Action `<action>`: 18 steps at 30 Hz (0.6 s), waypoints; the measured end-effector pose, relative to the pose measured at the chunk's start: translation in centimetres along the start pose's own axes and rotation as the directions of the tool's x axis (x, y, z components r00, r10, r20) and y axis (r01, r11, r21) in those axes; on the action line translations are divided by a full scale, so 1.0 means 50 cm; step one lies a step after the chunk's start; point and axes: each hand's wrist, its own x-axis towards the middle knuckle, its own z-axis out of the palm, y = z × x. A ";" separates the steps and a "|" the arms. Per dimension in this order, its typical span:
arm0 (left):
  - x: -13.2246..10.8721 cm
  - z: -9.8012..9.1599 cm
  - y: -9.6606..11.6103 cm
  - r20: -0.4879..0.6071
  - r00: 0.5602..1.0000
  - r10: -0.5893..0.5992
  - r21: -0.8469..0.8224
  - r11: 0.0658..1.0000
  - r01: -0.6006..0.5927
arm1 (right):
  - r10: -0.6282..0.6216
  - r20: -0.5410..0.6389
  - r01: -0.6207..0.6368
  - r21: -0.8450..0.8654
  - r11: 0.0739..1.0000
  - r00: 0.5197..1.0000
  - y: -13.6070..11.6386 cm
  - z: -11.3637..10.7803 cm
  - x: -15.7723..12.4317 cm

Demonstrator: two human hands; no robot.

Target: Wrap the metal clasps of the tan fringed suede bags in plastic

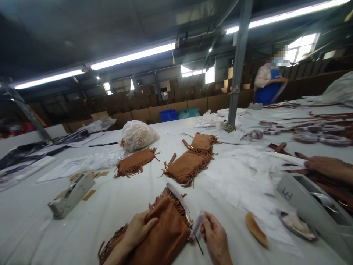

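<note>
A brown fringed suede bag [162, 228] lies at the front of the table, under my left hand [139, 230]. That hand grips its left part, thumb on top. Just right of the bag, my right hand [215, 233] pinches a short strap piece wrapped in whitish film [198, 224], close to a gold-coloured ring on the bag's corner. A second wrapped strap piece [176, 193] runs from the ring along the fringed upper edge. Further back lie two overlapping brown fringed bags [186, 165] with zipper tabs, and a smaller fringed piece [136, 162].
Grey tape dispensers stand at left [70, 197] and right [311, 206]. White tissue sheets [239, 176] spread beside a tan curved piece [256, 230]. Another person's hand [328, 167] reaches in at right. A stuffed plastic bag [139, 135] and a metal post [237, 73] stand behind.
</note>
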 end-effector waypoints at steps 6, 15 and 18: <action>0.071 -0.125 -0.012 -0.114 0.989 0.094 0.154 0.985 -0.075 | 0.025 -0.007 -0.025 -0.007 1.000 1.000 0.000 0.001 0.008; 0.236 -0.365 -0.060 -0.481 0.822 -0.304 -0.416 0.905 0.092 | 0.034 -0.039 -0.037 -0.080 0.996 0.999 -0.013 0.009 0.004; 0.283 -0.264 -0.043 -0.289 0.841 -0.458 -0.707 0.694 0.135 | 0.023 -0.047 -0.028 -0.105 0.994 0.999 -0.006 0.010 0.004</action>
